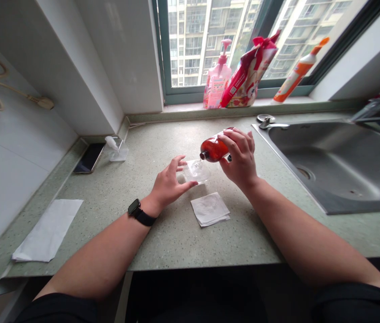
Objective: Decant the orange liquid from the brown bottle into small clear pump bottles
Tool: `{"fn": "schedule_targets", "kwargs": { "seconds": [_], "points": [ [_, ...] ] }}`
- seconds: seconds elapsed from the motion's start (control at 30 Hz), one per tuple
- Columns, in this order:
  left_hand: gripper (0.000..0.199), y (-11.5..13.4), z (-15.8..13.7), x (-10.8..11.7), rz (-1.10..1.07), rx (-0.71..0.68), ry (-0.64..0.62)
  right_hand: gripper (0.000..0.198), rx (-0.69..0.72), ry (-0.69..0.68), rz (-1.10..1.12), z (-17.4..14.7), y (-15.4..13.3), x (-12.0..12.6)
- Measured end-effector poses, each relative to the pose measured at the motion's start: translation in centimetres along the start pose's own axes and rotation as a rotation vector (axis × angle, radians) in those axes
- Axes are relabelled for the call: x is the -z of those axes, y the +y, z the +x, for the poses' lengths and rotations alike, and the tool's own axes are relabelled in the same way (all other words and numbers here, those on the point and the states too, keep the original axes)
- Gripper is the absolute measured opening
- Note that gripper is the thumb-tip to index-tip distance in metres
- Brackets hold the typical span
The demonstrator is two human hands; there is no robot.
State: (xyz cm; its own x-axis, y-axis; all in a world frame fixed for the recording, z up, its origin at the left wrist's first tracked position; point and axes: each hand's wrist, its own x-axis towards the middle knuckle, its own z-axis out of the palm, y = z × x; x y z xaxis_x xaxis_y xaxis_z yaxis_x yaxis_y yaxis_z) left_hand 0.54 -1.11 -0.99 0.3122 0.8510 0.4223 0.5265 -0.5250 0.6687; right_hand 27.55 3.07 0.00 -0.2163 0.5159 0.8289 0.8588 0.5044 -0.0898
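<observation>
Past the counter's (176, 242) front edge, the right hand (243, 157) gripped a part-hidden bottle (213, 149). The left hand (170, 181) curved, spread, beside a blurry container (197, 170).

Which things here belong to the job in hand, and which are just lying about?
In the job:
- red bottle, tipped in the right hand
- clear container, below the bottle's mouth, beside the left hand

Apparently just lying about:
- phone
- pink pump bottle
- red bag
- orange-and-white bottle

The bottle (214, 149) looks like smooth, glossy plastic; the container (196, 171), shiny plastic; the tissue (210, 210), matt paper; the sink (338, 154), satiny metal.
</observation>
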Motion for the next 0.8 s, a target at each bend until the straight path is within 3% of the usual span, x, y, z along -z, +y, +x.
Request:
{"fn": "schedule_targets", "kwargs": {
  "seconds": [0.8],
  "points": [
    [0.090,0.23,0.00,0.10,0.005,0.025,-0.015,0.076,-0.013,-0.020,0.007,-0.02,0.13,0.02]
  ]
}}
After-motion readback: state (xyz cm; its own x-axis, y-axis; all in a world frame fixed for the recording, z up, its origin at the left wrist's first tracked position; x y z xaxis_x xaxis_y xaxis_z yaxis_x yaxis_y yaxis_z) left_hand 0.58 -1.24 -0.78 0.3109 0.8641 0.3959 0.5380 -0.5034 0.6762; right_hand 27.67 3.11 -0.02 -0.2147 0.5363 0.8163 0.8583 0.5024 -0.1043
